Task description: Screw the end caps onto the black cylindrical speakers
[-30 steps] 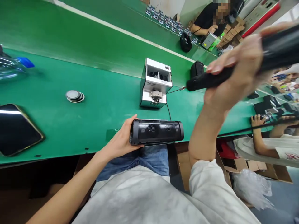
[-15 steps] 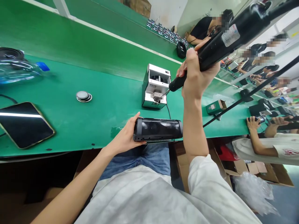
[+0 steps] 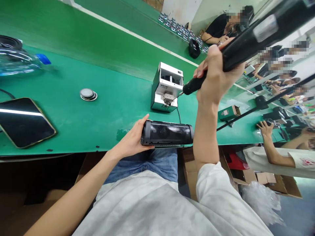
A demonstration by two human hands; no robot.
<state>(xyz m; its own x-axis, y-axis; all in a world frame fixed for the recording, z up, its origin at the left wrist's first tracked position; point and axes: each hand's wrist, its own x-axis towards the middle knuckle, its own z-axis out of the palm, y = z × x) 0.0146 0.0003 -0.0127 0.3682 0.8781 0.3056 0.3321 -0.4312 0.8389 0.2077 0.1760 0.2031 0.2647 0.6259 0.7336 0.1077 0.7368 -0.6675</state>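
My left hand (image 3: 131, 141) grips the left end of a black cylindrical speaker (image 3: 167, 133) lying along the near edge of the green bench (image 3: 105, 108). My right hand (image 3: 216, 77) is closed round a black electric screwdriver (image 3: 246, 42), held raised and slanted. Its thin bit reaches down to the front slot of a small white screw feeder box (image 3: 167, 87) standing just behind the speaker.
A phone (image 3: 23, 121) lies at the left, with a round metal disc (image 3: 88, 94) and a clear plastic bottle (image 3: 22, 64) beyond it. A small green box (image 3: 227, 113) sits to the right. Other people work at the right and far end. Cardboard boxes stand under the bench.
My right hand brought the screwdriver down and left from high at the right, so its bit now meets the feeder box. The left hand stayed on the speaker.
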